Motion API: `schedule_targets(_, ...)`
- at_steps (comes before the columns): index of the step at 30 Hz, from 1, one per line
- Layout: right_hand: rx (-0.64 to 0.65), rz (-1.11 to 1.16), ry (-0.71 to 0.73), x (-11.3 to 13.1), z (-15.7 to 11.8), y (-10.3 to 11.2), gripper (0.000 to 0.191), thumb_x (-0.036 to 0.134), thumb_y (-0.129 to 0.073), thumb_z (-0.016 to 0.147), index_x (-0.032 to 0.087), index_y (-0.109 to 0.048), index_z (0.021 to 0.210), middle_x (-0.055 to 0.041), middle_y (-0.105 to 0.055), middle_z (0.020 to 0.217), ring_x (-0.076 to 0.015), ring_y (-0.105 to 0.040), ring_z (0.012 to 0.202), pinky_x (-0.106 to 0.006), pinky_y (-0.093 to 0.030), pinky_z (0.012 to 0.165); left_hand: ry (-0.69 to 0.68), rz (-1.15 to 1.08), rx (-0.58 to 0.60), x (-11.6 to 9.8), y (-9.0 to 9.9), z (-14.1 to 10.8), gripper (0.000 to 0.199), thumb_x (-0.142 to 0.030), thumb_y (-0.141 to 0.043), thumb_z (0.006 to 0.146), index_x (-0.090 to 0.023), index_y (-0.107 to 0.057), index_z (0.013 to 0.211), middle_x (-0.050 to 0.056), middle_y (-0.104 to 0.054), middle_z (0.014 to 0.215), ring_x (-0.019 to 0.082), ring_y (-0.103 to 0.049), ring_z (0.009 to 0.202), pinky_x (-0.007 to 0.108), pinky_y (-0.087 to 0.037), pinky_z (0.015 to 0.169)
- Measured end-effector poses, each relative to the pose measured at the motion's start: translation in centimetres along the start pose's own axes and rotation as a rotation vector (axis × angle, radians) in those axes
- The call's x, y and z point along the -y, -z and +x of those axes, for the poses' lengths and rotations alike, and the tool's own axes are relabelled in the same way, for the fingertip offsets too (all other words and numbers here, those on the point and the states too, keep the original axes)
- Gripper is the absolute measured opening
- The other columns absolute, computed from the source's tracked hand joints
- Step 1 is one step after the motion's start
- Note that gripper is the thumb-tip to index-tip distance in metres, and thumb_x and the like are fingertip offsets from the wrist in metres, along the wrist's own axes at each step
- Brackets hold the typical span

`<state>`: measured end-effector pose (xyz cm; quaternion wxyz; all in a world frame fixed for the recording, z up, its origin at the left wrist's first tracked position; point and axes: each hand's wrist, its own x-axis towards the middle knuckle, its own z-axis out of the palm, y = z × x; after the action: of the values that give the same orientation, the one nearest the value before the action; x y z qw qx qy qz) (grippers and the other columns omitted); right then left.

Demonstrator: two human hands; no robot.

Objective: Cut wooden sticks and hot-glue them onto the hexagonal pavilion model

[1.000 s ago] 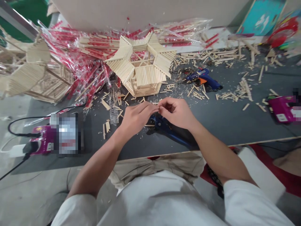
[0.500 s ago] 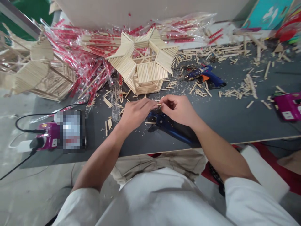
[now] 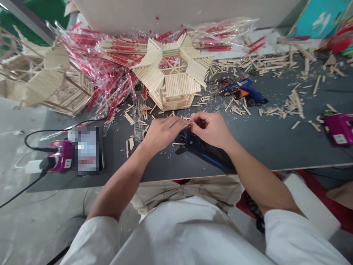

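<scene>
The one camera, worn on the person's head, looked forward and down from just behind the near edge of the workbench (image 3: pixel 261 154) (a wide, rather bent view), close above the left hand (image 3: pixel 162 134) and right hand (image 3: pixel 211 129), with the stick-built pavilion model (image 3: pixel 176 86) toward the workbench's far side.

Worktop (image 3: pixel 264 147) room right of the pliers (image 3: pixel 200 149)
Beyond them, the stick model (image 3: pixel 176 86), glue gun (image 3: pixel 246 90) and loose sticks (image 3: pixel 284 108) block passage.
</scene>
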<state>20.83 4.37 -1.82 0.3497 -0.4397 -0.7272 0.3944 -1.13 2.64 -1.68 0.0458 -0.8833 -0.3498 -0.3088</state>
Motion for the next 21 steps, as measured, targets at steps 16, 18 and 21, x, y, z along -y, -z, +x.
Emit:
schedule_targets(16,0.448,-0.847,0.144,0.4,-7.0,4.0,0.124,0.057,-0.092,0.076,-0.001,-0.030,0.166,-0.0313,-0.042,0.163,-0.0515,-0.033,0.155,-0.066,-0.032,0.128,0.205,-0.105,-0.207,1.1,-0.5,-0.5,0.015,-0.028,-0.063,0.107,-0.020,-0.075,0.108,0.003,-0.081,0.095,0.013,-0.076,0.084,0.022,-0.052,0.072)
schedule_targets(18,0.393,-0.911,0.133,0.9,-7.3,3.2,0.097,0.044,-0.081,0.091,-0.007,-0.037,0.160,-0.0317,-0.050,0.152,-0.0490,-0.044,0.146,-0.061,-0.039,0.124,0.214,-0.102,-0.220,1.0,-0.7,-0.4,0.016,-0.029,-0.062,0.108,-0.020,-0.075,0.108,0.003,-0.081,0.095,0.013,-0.076,0.084,0.022,-0.053,0.073)
schedule_targets(21,0.326,-0.998,0.140,1.5,-7.6,2.1,0.073,0.030,-0.068,0.100,-0.013,-0.044,0.154,-0.0331,-0.055,0.142,-0.0480,-0.052,0.134,-0.059,-0.045,0.117,0.206,-0.107,-0.252,0.9,-0.7,-0.3,0.014,-0.027,-0.063,0.107,-0.020,-0.075,0.107,0.003,-0.082,0.096,0.012,-0.076,0.084,0.021,-0.054,0.074)
